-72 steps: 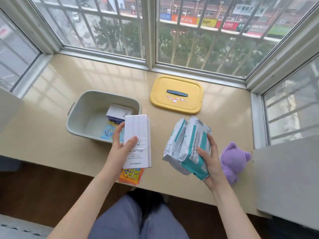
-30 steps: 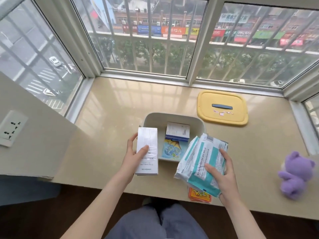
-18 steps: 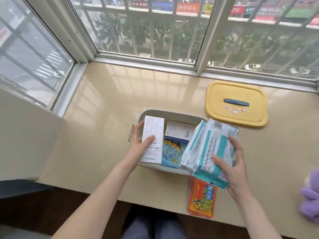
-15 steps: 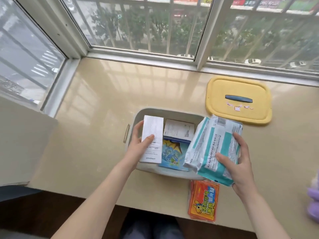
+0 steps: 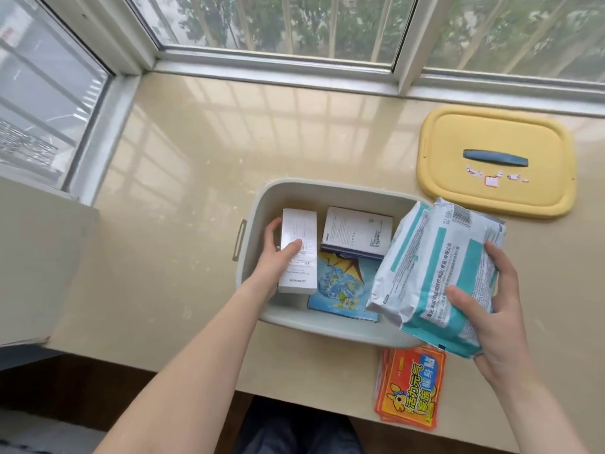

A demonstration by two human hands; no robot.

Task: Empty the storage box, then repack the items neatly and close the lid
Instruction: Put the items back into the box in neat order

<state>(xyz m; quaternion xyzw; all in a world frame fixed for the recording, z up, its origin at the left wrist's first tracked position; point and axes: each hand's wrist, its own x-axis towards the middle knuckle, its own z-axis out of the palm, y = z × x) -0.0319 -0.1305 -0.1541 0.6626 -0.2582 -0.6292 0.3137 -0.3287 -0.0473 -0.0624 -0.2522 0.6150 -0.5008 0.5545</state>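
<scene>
While inside the storage box (image 5: 330, 191), the white carton (image 5: 299, 253) points lengthwise toward the window.

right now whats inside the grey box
A white carton lowered in by the left hand, a small white box, and a blue picture pack. The teal packs hide its right side.

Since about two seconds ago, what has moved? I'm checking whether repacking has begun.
The left hand has carried the tall white carton from above the sill into the left side of the grey plastic storage box. The right hand has brought the teal-and-white soft packs over the box's right rim. Both grips unchanged. The yellow lid and orange sachets stay out.
</scene>
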